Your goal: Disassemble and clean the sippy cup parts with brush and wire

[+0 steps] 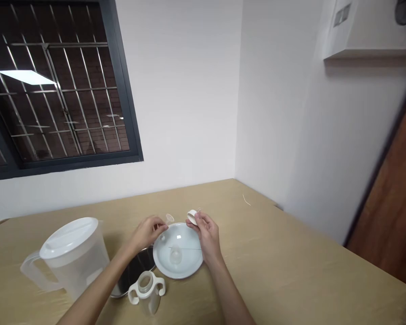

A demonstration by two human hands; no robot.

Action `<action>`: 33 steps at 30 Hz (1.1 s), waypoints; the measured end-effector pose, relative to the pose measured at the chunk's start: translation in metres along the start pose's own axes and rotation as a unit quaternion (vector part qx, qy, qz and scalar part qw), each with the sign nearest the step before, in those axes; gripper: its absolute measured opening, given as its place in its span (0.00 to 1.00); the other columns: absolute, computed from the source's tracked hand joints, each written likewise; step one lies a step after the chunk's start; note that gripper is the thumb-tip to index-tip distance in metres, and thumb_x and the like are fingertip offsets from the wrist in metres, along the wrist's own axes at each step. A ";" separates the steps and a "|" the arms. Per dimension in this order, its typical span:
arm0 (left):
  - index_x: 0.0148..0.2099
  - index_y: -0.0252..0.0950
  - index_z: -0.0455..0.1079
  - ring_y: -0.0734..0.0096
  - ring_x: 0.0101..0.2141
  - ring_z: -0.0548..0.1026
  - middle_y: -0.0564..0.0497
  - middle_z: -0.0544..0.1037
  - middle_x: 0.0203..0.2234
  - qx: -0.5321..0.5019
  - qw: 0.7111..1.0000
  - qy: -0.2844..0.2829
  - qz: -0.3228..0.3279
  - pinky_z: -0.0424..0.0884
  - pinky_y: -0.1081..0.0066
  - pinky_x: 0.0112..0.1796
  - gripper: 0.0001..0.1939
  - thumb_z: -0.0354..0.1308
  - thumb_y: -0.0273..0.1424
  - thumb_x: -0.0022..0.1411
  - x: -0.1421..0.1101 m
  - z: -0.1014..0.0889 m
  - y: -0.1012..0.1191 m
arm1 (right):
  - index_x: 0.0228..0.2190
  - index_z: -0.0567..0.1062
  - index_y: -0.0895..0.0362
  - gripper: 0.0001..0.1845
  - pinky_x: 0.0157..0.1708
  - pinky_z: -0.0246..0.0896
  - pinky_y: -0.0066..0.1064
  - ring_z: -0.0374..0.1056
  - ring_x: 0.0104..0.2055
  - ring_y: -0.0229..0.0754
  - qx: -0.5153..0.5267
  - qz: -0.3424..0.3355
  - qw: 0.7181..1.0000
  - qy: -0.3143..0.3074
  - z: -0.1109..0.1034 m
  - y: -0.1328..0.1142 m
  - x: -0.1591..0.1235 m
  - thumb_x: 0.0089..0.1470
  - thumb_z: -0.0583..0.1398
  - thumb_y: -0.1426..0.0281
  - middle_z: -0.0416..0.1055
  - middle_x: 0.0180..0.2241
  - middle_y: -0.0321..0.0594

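Note:
In my right hand (208,232) is a white bottle collar ring (192,217), pinched between thumb and fingers above the bowl's far right rim. My left hand (149,233) is at the bowl's far left rim, its thumb and fingertips together; what they hold, if anything, is too small to make out. Just beyond those fingertips shows a small clear piece (169,218), like a bottle nipple. Between my forearms sits the white bowl (177,272), with a clear dome-shaped cap (176,255) and a thin straight line in it. A two-handled baby bottle (149,295) stands upright without a top in front.
At the left stands a large translucent pitcher (76,257) with a white lid. A dark, shiny-rimmed tray (135,271) lies partly under my left forearm. A thin pale strip (246,200) rests farther back on the tan table (291,262), which meets white walls.

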State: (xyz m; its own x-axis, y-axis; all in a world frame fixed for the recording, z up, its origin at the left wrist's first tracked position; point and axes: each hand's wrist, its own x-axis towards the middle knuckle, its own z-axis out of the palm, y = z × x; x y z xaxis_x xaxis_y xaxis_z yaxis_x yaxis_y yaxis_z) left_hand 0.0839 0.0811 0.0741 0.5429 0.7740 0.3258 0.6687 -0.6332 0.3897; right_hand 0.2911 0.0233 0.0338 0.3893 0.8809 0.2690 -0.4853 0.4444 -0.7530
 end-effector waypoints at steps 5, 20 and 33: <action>0.30 0.36 0.78 0.62 0.34 0.76 0.47 0.80 0.29 0.056 0.996 -0.075 0.010 0.66 0.69 0.36 0.09 0.59 0.33 0.58 0.022 0.040 -0.006 | 0.31 0.77 0.59 0.20 0.39 0.74 0.37 0.77 0.35 0.45 0.004 -0.011 1.000 0.001 0.002 -0.002 -0.001 0.47 0.69 0.55 0.77 0.34 0.41; 0.54 0.40 0.68 0.62 0.41 0.75 0.47 0.78 0.43 0.005 0.996 0.087 -0.003 0.72 0.64 0.43 0.23 0.57 0.46 0.62 -0.038 -0.026 0.023 | 0.38 0.74 0.57 0.17 0.40 0.65 0.33 0.71 0.40 0.45 -0.079 0.012 0.980 -0.182 0.020 0.012 -0.022 0.53 0.66 0.58 0.76 0.38 0.44; 0.54 0.42 0.67 0.62 0.43 0.79 0.46 0.79 0.44 0.014 0.954 0.283 0.098 0.77 0.68 0.42 0.20 0.63 0.32 0.59 -0.112 0.016 0.012 | 0.49 0.69 0.54 0.26 0.48 0.63 0.38 0.70 0.50 0.47 -0.145 0.043 0.928 -0.342 0.041 0.012 -0.061 0.48 0.68 0.71 0.72 0.50 0.46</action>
State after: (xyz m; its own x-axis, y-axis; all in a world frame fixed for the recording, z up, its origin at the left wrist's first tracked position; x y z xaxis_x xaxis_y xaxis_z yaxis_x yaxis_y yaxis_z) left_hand 0.0390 -0.0129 0.0284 0.3030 0.5096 0.8053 0.6002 -0.7584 0.2541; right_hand 0.2293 -0.0189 0.0334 -0.2764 0.8525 0.4436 -0.2217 0.3926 -0.8926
